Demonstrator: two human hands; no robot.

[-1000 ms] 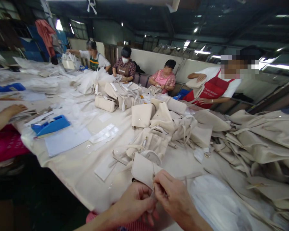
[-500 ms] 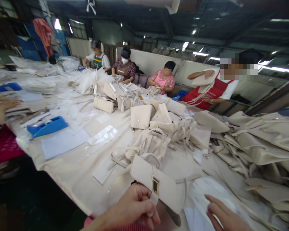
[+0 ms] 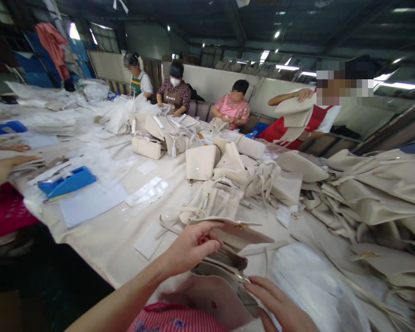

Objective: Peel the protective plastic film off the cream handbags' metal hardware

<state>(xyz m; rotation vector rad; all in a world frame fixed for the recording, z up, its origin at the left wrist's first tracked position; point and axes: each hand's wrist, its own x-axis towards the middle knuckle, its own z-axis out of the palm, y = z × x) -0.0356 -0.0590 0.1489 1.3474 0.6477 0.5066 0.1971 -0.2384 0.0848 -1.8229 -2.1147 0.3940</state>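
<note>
A beige handbag (image 3: 207, 289) stands open in front of me, against my striped pink clothing. Its flap (image 3: 252, 234) is raised and tilted away, showing the underside with a gold clasp. My left hand (image 3: 198, 246) grips the flap near its left end, fingers curled at the edge. Over the bag's mouth, my right hand (image 3: 280, 302) pinches at a small gold metal piece (image 3: 242, 278), seemingly a zipper pull, with fingertips together. Dark lining shows inside. The right thumb is partly hidden.
More beige bags (image 3: 200, 162) are heaped mid-table, with a large pile (image 3: 376, 193) at right. Clear plastic wrapping (image 3: 314, 281) lies by my right hand. A blue tape dispenser (image 3: 68, 180) and white paper (image 3: 93, 205) lie left. Several co-workers sit or stand around the table.
The bag's flap, hanging down over the front before, is now lifted open. My left hand has risen with it. My right hand has moved left from the plastic to the bag's opening.
</note>
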